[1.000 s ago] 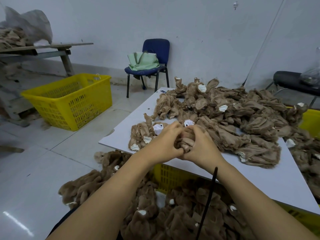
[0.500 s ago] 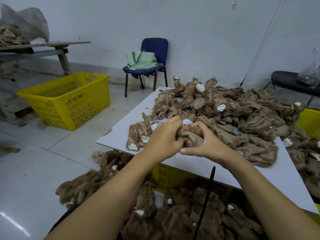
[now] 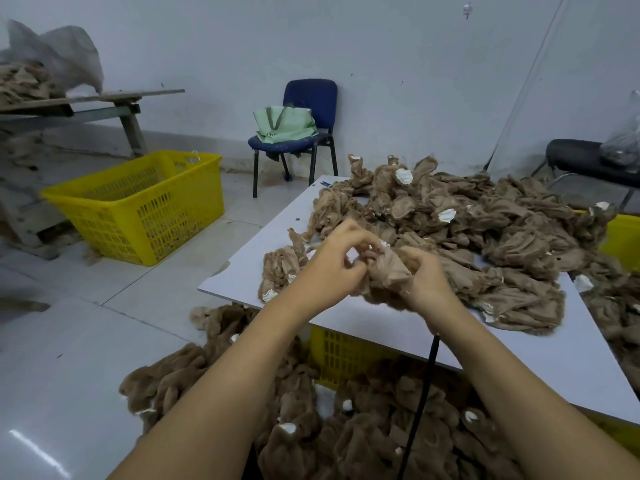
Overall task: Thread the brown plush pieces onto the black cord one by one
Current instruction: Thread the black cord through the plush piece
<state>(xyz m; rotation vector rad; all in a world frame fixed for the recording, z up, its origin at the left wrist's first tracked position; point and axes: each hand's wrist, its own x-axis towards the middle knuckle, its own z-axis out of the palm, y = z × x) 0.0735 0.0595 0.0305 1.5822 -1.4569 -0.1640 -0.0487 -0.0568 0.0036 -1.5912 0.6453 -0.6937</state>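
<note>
A: Status on the hands?
B: Both busy on one plush piece (image 3: 388, 271), held just above the bench (image 3: 249, 271) near its front edge. Right hand (image 3: 427, 282) is clamped round the bunched fabric. Left hand (image 3: 332, 268) has curled fingers pinching at the piece's left edge, likely hunting the opening.
A: Cord?
B: Black cord (image 3: 420, 400) drops from under the right wrist straight down past the bench edge. Its tip is hidden inside the grip, so can't tell if it's through yet.
A: Why hold it there?
B: My read: short reach to the loose pile (image 3: 467, 230) covering the bench behind, and threaded pieces can slide down the cord onto the heap (image 3: 346, 427) below, by the lap. Gravity does the stacking.
A: Progress?
B: Big pile still unthreaded. Plenty left.
</note>
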